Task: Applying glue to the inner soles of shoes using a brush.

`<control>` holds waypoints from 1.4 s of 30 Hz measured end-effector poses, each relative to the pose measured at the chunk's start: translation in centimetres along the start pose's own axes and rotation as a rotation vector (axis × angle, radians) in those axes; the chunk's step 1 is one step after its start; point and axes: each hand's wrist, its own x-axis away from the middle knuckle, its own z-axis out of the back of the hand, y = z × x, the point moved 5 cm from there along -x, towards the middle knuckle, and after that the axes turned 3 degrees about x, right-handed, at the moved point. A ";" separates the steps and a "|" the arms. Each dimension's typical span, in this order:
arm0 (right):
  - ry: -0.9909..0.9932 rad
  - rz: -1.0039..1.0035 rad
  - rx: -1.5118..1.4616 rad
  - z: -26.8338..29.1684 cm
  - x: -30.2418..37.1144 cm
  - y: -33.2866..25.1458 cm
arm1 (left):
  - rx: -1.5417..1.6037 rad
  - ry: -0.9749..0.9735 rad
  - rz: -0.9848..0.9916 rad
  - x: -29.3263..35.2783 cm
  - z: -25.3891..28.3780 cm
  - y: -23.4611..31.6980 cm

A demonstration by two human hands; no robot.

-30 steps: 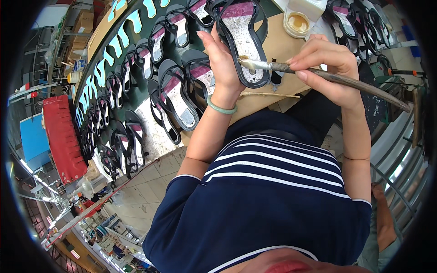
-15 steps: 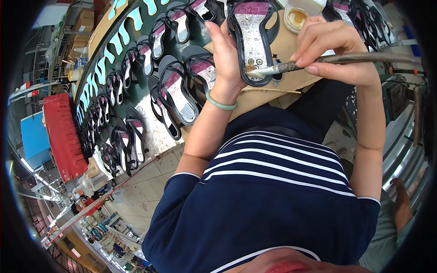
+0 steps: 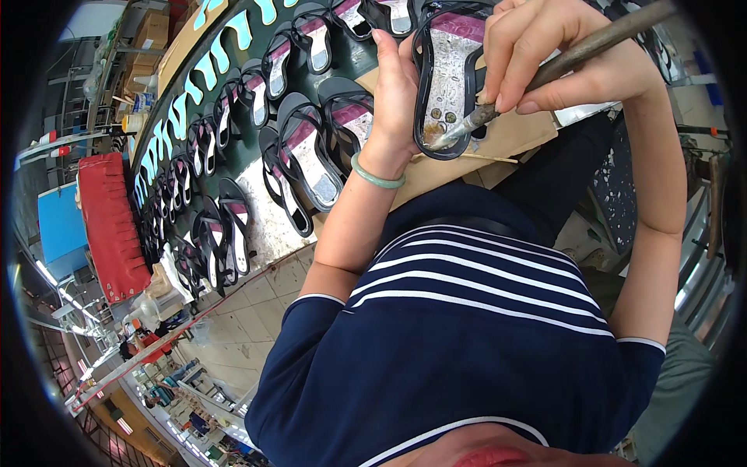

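Note:
My left hand [image 3: 395, 105], with a pale green bangle on its wrist, grips a black sandal [image 3: 447, 74] by its left side. The sandal's bare inner sole is whitish and blotchy, with a purple band toward the far end and two small round marks near the heel. My right hand [image 3: 556, 66] pinches a long brush [image 3: 572, 64] with a dark, worn handle. Its pale bristles touch the heel end of the sole, where a brownish wet smear shows. My right hand hides part of the sandal's right side.
Several finished-looking black sandals [image 3: 310, 156] stand in rows on the dark green table to the left. Pale blue-white cut pieces [image 3: 204, 71] line its far edge. Cardboard [image 3: 517, 136] lies under my hands. A red covered block [image 3: 114, 226] stands at far left.
The sandal has shifted slightly right and down. My right hand has tilted the brush more steeply, and its tip has moved nearer the heel edge. The jar of yellowish liquid is no longer visible.

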 end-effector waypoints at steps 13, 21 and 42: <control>-0.231 0.059 -0.179 0.8 -2.6 -0.7 | -0.130 -0.093 0.097 0.6 -1.6 1.0; -0.365 0.095 -0.180 0.6 -3.9 -0.7 | -0.370 -0.243 -0.045 0.7 -2.0 1.2; -0.472 -0.042 -0.058 0.5 -4.6 -2.0 | -0.136 -0.100 0.202 0.9 -0.9 -0.1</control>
